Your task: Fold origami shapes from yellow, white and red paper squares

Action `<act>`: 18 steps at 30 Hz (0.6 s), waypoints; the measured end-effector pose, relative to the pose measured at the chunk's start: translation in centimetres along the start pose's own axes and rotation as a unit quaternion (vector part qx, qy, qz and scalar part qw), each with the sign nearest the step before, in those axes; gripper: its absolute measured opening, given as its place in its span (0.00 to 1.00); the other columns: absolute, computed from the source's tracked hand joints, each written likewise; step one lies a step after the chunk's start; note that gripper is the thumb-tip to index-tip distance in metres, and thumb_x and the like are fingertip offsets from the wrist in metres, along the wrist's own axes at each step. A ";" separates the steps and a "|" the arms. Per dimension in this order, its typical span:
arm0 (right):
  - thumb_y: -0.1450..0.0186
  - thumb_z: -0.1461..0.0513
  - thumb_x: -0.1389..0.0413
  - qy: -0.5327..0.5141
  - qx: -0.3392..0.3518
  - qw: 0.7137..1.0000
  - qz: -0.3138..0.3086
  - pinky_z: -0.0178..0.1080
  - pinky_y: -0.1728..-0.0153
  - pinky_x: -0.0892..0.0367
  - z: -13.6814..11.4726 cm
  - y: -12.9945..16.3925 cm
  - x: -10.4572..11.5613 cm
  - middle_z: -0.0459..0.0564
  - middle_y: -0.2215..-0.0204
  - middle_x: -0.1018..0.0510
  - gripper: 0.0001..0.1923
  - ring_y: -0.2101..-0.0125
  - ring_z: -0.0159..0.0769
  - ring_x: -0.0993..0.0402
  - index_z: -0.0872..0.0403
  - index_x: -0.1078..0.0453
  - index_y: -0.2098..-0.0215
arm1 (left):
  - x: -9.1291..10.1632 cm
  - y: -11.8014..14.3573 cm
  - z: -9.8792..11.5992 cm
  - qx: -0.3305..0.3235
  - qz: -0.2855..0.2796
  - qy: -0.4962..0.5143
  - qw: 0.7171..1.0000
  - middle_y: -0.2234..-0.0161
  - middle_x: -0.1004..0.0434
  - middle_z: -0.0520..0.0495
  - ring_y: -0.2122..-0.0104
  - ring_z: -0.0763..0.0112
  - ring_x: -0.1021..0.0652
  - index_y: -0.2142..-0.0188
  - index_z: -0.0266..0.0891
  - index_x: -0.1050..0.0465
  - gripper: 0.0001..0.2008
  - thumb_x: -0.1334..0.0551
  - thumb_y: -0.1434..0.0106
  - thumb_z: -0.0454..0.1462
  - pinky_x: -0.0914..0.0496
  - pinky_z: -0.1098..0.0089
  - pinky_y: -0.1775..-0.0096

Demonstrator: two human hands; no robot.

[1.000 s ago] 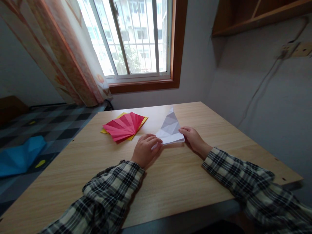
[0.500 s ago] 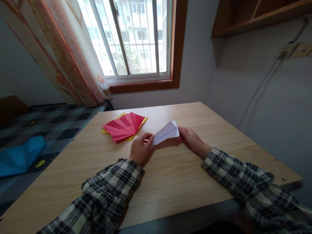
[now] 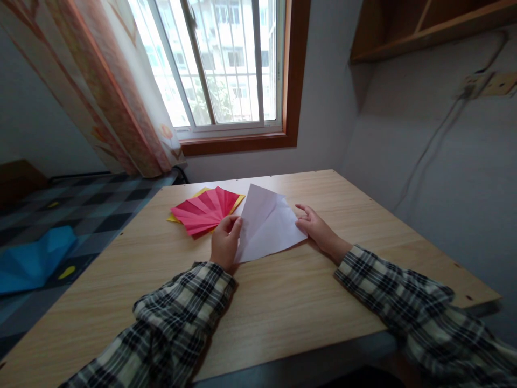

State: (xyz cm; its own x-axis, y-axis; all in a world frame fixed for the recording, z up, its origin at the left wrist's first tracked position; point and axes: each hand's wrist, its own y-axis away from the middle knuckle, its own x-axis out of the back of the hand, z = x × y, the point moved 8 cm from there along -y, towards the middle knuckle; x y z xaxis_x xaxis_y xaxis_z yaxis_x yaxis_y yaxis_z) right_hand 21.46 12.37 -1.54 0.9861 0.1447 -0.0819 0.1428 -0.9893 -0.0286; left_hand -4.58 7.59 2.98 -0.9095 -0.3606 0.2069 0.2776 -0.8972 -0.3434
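View: head camera, looking forward and down over a wooden table (image 3: 283,302); only this one view.
Left hand (image 3: 224,242): fingers and thumb pinched on the left edge of a white paper sheet (image 3: 267,226), lifting that edge off the table; plaid sleeve behind it.
Right hand (image 3: 315,226): fingers loosely spread, fingertips at the sheet's right edge at about 3 o'clock from its middle; whether they press or only touch, cannot tell.
Hands: apart, one on each side of the sheet.
White paper sheet: centre of the table, spread mostly open, tilted up toward the left hand; faint creases show across it, and its near corner rests on the table.
Red pleated fan (image 3: 204,210): lies flat at about 10 o'clock from the sheet, on top of a yellow paper (image 3: 238,201); the sheet's raised edge overlaps it in the picture, contact unclear.
Surroundings: window (image 3: 226,64) at 12 o'clock, curtain (image 3: 100,91) at 10 o'clock, blue folded paper (image 3: 34,258) on the checked floor at 9 o'clock.
Progress, as judged: one fan looks finished; the white sheet carries creases but no held shape, so most folding seems left to do.
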 end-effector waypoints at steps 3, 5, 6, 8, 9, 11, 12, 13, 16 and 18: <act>0.44 0.62 0.41 -0.015 0.003 1.000 0.010 0.36 0.72 0.31 0.0 -0.1 0.2 0.46 0.68 0.20 0.34 0.71 0.35 0.23 0.53 0.41 0.40 | -0.2 -0.1 -0.9 0.031 0.002 0.066 0.997 0.70 0.26 0.51 0.72 0.70 0.27 0.64 0.39 0.26 0.16 0.37 0.41 0.49 0.32 0.71 0.69; 0.44 0.63 0.39 -0.034 -0.001 0.999 0.020 0.37 0.70 0.29 0.1 -0.1 0.3 0.48 0.66 0.19 0.31 0.69 0.37 0.22 0.52 0.39 0.42 | -0.3 -0.1 -1.3 0.049 0.002 0.101 0.994 0.69 0.26 0.51 0.71 0.70 0.27 0.63 0.39 0.27 0.16 0.36 0.42 0.49 0.31 0.71 0.69; 0.44 0.63 0.39 -0.042 -0.002 0.999 0.024 0.37 0.70 0.28 0.2 -0.2 0.3 0.49 0.65 0.18 0.30 0.69 0.38 0.21 0.52 0.38 0.44 | -0.4 -0.1 -1.4 0.055 0.004 0.109 0.993 0.69 0.26 0.51 0.71 0.70 0.26 0.62 0.39 0.27 0.16 0.36 0.42 0.49 0.30 0.71 0.69; 0.46 0.64 0.38 -0.048 0.001 0.998 0.031 0.37 0.71 0.28 0.3 -0.3 0.5 0.50 0.64 0.17 0.29 0.70 0.38 0.21 0.52 0.36 0.46 | -0.2 -0.2 -1.6 0.059 0.010 0.110 0.992 0.68 0.26 0.50 0.71 0.70 0.26 0.62 0.40 0.28 0.17 0.36 0.42 0.49 0.29 0.70 0.69; 0.46 0.64 0.38 -0.048 0.006 0.998 0.034 0.37 0.71 0.28 0.3 -0.4 0.6 0.50 0.64 0.17 0.28 0.70 0.38 0.21 0.53 0.35 0.47 | -0.1 -0.3 -1.6 0.061 0.011 0.107 0.992 0.68 0.25 0.50 0.70 0.69 0.25 0.62 0.40 0.29 0.16 0.36 0.42 0.49 0.29 0.70 0.68; 0.48 0.62 0.37 -0.046 0.021 0.998 0.040 0.37 0.71 0.28 0.3 -0.7 0.8 0.50 0.64 0.18 0.28 0.69 0.38 0.21 0.53 0.34 0.49 | -0.1 -0.5 -1.9 0.067 0.008 0.099 0.993 0.68 0.25 0.50 0.69 0.68 0.24 0.62 0.40 0.30 0.16 0.37 0.43 0.49 0.27 0.68 0.68; 0.48 0.61 0.37 -0.046 0.029 0.998 0.043 0.37 0.70 0.28 0.2 -0.8 1.0 0.50 0.64 0.18 0.28 0.69 0.38 0.21 0.52 0.34 0.49 | -0.1 -0.6 -2.0 0.073 0.003 0.097 0.993 0.68 0.25 0.51 0.69 0.68 0.23 0.62 0.41 0.31 0.16 0.37 0.43 0.49 0.26 0.68 0.67; 0.48 0.61 0.37 -0.047 0.034 0.997 0.045 0.37 0.69 0.28 0.2 -0.9 1.1 0.50 0.64 0.18 0.27 0.68 0.38 0.21 0.52 0.34 0.50 | -0.2 -0.7 -2.1 0.079 -0.004 0.095 0.992 0.68 0.26 0.51 0.69 0.68 0.23 0.62 0.41 0.32 0.16 0.37 0.43 0.49 0.26 0.67 0.68; 0.48 0.61 0.37 -0.059 0.040 0.996 0.049 0.39 0.68 0.27 -0.1 -1.0 1.3 0.50 0.64 0.18 0.27 0.68 0.38 0.22 0.52 0.34 0.50 | -0.5 -0.6 -2.2 0.098 -0.023 0.092 0.991 0.69 0.27 0.52 0.70 0.68 0.23 0.61 0.41 0.33 0.16 0.38 0.42 0.48 0.26 0.69 0.71; 0.47 0.62 0.37 -0.077 0.036 0.995 0.046 0.39 0.67 0.27 -0.3 -1.0 1.3 0.50 0.65 0.18 0.27 0.68 0.38 0.21 0.53 0.34 0.49 | -0.7 -0.4 -1.9 0.108 -0.039 0.086 0.990 0.69 0.26 0.51 0.69 0.68 0.23 0.60 0.41 0.33 0.17 0.37 0.42 0.49 0.28 0.71 0.73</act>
State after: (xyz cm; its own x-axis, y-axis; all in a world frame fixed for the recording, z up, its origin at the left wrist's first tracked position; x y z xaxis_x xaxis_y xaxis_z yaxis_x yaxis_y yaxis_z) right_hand 22.65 13.50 -1.29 0.9693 0.0589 -0.2389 0.0397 -0.9957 -0.0840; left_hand -4.62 8.68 1.21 -0.9650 -0.2555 0.0594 0.2467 -0.9610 -0.1252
